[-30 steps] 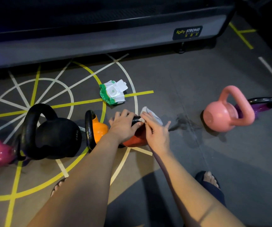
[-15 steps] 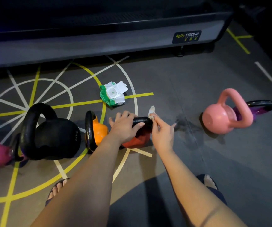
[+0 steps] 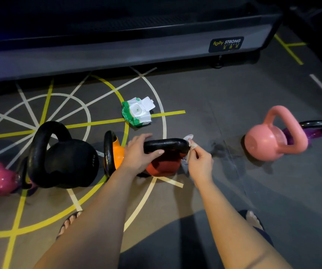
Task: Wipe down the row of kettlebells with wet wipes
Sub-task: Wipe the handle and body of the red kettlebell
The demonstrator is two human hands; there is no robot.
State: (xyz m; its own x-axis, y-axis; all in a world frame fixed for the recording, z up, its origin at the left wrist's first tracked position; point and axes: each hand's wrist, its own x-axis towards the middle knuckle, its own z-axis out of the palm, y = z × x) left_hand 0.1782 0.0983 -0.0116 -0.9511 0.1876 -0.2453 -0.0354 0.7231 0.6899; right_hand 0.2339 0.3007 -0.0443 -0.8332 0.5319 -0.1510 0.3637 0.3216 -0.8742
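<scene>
The right hand (image 3: 200,162) has moved the wipe (image 3: 190,141) from the top of the red kettlebell's handle (image 3: 166,145) down to its right corner. The left hand (image 3: 140,152) has slid left, so more handle shows.

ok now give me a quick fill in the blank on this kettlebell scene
1. The left hand grips the red kettlebell by its black ____.
2. The right hand pinches a ____ wipe at the end of that handle.
3. The wet wipes pack lies on the floor with its lid ____.
4. The big kettlebell just left of the orange kettlebell is coloured ____.

Missing words: handle; white; open; black.
</scene>
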